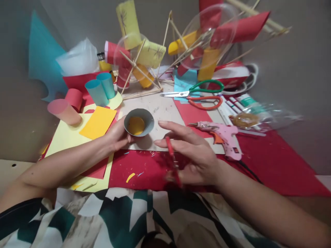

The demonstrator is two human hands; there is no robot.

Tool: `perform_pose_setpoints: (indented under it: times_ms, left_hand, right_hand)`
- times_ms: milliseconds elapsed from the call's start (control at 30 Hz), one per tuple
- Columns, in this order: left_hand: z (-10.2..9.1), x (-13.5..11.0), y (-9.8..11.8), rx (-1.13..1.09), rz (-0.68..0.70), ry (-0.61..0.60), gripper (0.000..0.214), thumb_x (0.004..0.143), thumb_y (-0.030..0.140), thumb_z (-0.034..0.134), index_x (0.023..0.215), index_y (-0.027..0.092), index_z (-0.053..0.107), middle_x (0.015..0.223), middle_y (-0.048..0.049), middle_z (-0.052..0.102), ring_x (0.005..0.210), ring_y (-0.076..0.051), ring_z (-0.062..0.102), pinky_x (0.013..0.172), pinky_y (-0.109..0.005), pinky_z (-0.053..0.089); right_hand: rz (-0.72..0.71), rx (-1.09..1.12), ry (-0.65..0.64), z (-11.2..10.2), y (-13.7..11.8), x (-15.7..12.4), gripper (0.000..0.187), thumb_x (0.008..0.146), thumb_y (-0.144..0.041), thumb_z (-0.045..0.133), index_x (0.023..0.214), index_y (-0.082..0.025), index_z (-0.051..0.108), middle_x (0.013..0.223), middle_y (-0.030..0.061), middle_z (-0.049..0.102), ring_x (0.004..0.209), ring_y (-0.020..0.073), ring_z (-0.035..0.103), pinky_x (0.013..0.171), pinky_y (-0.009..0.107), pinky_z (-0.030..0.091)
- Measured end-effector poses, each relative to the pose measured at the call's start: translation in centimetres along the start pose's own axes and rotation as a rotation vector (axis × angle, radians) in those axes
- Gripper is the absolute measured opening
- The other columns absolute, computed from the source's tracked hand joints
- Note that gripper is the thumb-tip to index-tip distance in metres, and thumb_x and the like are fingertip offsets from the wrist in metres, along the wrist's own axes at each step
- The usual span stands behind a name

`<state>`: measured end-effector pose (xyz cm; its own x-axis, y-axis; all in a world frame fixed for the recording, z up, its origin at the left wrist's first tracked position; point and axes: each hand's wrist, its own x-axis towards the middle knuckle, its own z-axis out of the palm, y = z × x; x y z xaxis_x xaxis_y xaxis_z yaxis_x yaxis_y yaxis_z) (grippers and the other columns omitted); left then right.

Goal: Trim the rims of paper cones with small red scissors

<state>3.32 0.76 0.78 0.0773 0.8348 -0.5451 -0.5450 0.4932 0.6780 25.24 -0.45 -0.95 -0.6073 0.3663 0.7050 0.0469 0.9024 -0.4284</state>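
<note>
A grey paper cup [148,121], round-mouthed with an orange-yellow bottom inside, tilts its opening toward me. My left hand [120,134] is closed around its left side. To the right of the cup, my right hand [190,151] has its index and middle fingers stretched out toward it. Small red-handled scissors [169,146], blurred, hang from the fingers and thumb of that hand. Beneath the cup lies a pale board [165,113]. An orange paper piece [99,121] rests left of my left hand, on pale yellow paper [64,134].
A pink glue gun [219,132] lies right of my right hand, its cord trailing. Large scissors [186,93] lie behind it. Blue paper tubes [97,91] stand at left. Stick frames with paper-bladed pinwheels [134,63] rise at the back. Paper scraps [131,177] dot the red cloth [150,165].
</note>
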Motion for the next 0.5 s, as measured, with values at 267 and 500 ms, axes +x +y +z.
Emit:
perform_pose_setpoints:
  times_ms: [267,500]
  left_hand:
    - [0.2,-0.3,-0.6,0.176,-0.057,-0.091,0.030,0.098,0.031,0.038,0.099,0.012,0.060,0.077,-0.0097,0.069,0.063,-0.019,0.069,0.058,-0.032,0.060]
    - [-1.5,-1.2,0.7,0.297,0.079,-0.066,0.022,0.093,0.033,0.051,0.104,0.015,0.059,0.089,-0.0109,0.069,0.072,-0.019,0.070,0.061,-0.030,0.059]
  right_hand:
    - [0.085,-0.178,-0.016,0.0,0.0,1.0,0.014,0.083,-0.026,0.066,0.092,-0.018,0.060,0.107,0.0144,0.068,0.091,0.0214,0.068,0.073,0.032,0.056]
    - [0.325,-0.195,0.145,-4.0,-0.1,2.9,0.015,0.085,-0.030,0.066,0.076,-0.020,0.059,0.084,0.0053,0.064,0.077,0.0177,0.060,0.066,0.030,0.048]
